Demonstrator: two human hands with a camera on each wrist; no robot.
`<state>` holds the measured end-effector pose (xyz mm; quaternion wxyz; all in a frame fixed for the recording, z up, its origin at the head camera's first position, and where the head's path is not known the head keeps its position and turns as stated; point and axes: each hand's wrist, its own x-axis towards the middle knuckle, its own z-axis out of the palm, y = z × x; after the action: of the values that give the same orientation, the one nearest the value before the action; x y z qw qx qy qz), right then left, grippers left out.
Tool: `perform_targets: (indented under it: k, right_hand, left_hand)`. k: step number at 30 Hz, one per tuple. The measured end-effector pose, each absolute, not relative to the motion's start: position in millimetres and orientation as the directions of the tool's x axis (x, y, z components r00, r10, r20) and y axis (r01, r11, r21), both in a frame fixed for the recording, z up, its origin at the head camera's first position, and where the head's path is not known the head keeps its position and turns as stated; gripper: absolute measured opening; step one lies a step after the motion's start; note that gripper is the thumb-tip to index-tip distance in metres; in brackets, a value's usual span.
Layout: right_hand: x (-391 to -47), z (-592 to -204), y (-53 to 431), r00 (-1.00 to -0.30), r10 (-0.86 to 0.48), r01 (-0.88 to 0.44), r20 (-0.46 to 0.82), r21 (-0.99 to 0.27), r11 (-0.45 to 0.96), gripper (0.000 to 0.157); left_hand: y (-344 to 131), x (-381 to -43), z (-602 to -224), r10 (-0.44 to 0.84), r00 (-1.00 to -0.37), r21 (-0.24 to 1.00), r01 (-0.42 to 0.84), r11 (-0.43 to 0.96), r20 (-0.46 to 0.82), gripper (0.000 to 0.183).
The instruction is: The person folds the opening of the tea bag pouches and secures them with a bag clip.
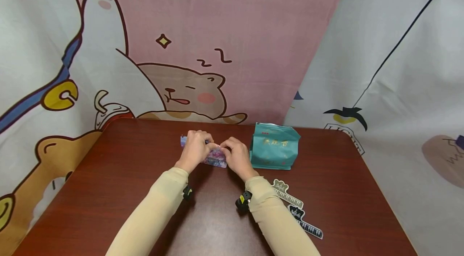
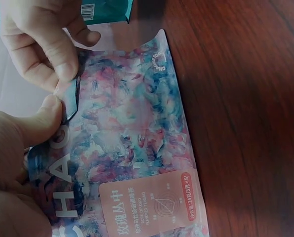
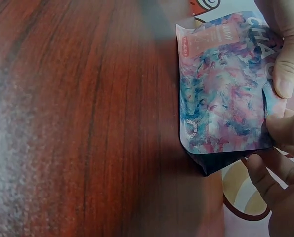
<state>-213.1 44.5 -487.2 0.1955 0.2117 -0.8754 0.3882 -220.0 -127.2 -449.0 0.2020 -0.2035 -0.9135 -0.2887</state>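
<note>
Both hands hold a tea pouch (image 1: 216,159) with a pink, blue and purple paint-like print, upright over the far middle of the table. My left hand (image 1: 196,149) grips one end of its top edge, thumb on the printed front (image 2: 132,108). At the other end, my right hand (image 1: 237,157) pinches that same edge between thumb and forefinger. Between the two thumbs, a pale strip (image 2: 70,101) of the edge is bent away, with a dark slit beside it. The pouch's dark underside (image 3: 213,162) shows near the right hand.
A teal paper-like bag (image 1: 275,146) with gold lettering stands just right of the right hand. Two piano-keyboard-shaped clips, one beige (image 1: 288,195) and one black (image 1: 306,223), lie by the right forearm. A cartoon-printed cloth (image 1: 253,38) hangs behind the brown table (image 1: 119,175).
</note>
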Motion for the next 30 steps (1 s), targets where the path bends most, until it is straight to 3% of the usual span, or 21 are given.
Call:
perform_targets:
  k: [6,23,30]
  right_hand:
    - [-212.5,-486.9,45.7,-0.851,-0.215,-0.498,0.480,-0.607,0.619,0.015]
    - [-211.1,-486.9,45.9,-0.871,-0.167,-0.453,0.462,-0.625,0.636,0.010]
    - [-209.9,-485.5,47.8,-0.873,-0.183,-0.455,0.451,-0.622,0.637,0.009]
  left_hand:
    - [-127.1,-219.1,-446.2,0.248,-0.844,0.462,0.480,0.746,0.476,0.017]
    - [-137.7,-220.6,-442.1,0.283,-0.897,0.494,0.427,0.758,0.341,0.013]
    - [-142.7,-218.3,-442.9,0.244,-0.901,0.455,0.397,0.797,0.359,0.019]
